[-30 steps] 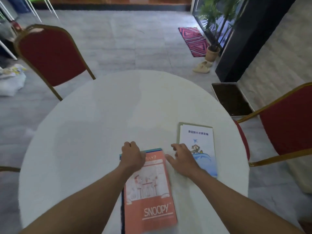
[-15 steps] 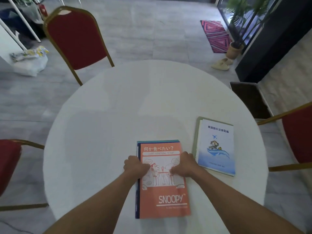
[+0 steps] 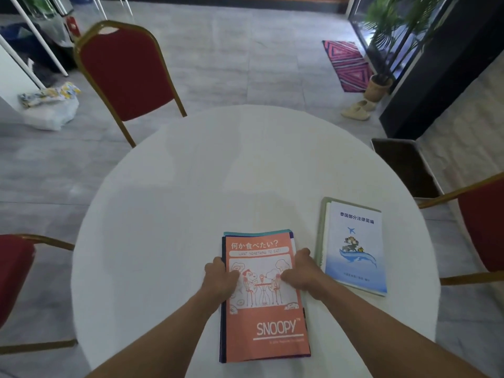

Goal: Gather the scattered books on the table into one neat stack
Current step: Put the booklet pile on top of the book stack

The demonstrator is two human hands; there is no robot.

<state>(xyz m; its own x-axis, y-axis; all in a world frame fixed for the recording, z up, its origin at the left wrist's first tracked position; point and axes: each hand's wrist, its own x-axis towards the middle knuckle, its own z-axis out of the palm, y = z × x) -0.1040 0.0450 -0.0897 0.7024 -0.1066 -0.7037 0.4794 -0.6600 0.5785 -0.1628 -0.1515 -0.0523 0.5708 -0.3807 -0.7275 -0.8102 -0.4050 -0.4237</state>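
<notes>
An orange Snoopy book (image 3: pixel 266 320) tops a small stack near the front of the round white table (image 3: pixel 174 203); teal and dark blue covers peek out beneath it. My left hand (image 3: pixel 219 278) grips the stack's left edge, thumb on the cover. My right hand (image 3: pixel 301 272) grips the right edge the same way. To the right lies a white and blue book (image 3: pixel 354 246) with a whale picture, resting on a pale green book whose edge shows at its left. That pair sits apart from the stack.
Red chairs with gold frames stand at the far left (image 3: pixel 122 72), the near left (image 3: pixel 13 274) and the right (image 3: pixel 480 227). On the floor are a dark tray (image 3: pixel 403 167), a potted plant (image 3: pixel 379 83), a patterned rug and slippers.
Both hands slid from the stack's top end to its two side edges and closed on them. The stack now lies straighter on the table. The view shifted slightly.
</notes>
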